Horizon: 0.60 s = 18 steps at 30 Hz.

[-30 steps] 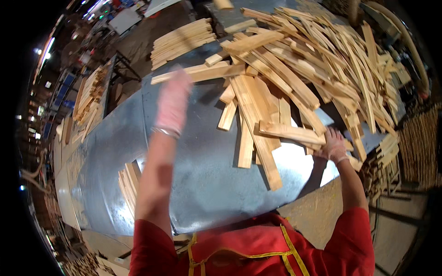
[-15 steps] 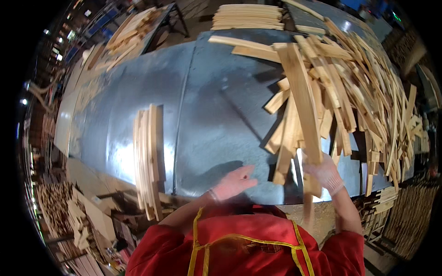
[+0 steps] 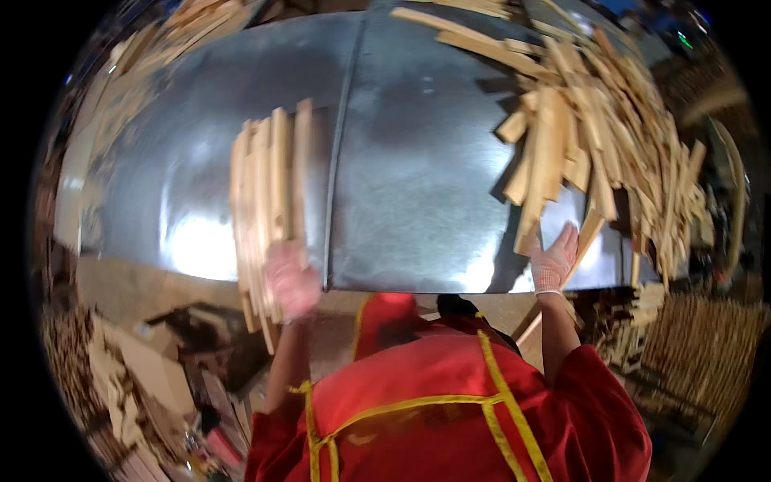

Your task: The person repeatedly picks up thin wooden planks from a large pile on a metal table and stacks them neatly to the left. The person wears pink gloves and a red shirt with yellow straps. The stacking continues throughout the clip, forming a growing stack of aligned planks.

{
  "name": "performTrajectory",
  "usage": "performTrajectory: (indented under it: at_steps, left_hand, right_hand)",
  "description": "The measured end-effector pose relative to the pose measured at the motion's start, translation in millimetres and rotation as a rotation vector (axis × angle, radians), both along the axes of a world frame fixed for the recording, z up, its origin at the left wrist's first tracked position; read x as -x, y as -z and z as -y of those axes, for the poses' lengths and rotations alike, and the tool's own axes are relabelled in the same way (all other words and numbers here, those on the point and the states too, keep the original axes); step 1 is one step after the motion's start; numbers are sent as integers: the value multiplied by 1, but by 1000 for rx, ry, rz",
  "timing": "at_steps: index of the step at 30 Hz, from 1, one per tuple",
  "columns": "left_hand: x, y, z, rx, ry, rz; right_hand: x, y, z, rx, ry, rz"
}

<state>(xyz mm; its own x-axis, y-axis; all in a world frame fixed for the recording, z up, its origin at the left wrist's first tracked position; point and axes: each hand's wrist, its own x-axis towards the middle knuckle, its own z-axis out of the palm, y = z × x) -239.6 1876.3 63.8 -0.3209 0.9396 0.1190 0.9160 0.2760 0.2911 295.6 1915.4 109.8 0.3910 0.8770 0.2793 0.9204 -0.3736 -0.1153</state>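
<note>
My left hand (image 3: 293,281), gloved and smeared by motion, is closed round the near end of a wooden strip (image 3: 303,165). That strip stands on the right side of a row of similar strips (image 3: 259,185) laid side by side, a narrow gap between them. The row's near ends stick out past the front edge of the metal-topped table (image 3: 418,177). On the right, my gloved right hand (image 3: 554,261) has its fingers stretched out and thumb apart. It is beside the near ends of loose strips (image 3: 546,153), apparently touching one.
A large jumbled pile of wooden strips (image 3: 622,120) covers the table's right side. More wood lies on a surface at the far left (image 3: 193,28). Below the front edge are stacked wood pieces (image 3: 707,345) on the right and a cardboard-coloured panel (image 3: 152,369) on the left.
The long strip my right hand held over the pile is gone from there; a strip is now in my left hand beside the row. My left hand moved left, and the view shifted.
</note>
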Motion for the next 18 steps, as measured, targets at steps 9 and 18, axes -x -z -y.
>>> performTrajectory:
  at_steps: [9,18]
  left_hand:
    - [17,-57,-16,450,-89,-191]
    - [-64,-83,-72,436,230,-161]
  right_hand:
    - [-77,34,18,-57,237,-431]
    - [-10,-39,-145,226,352,-670]
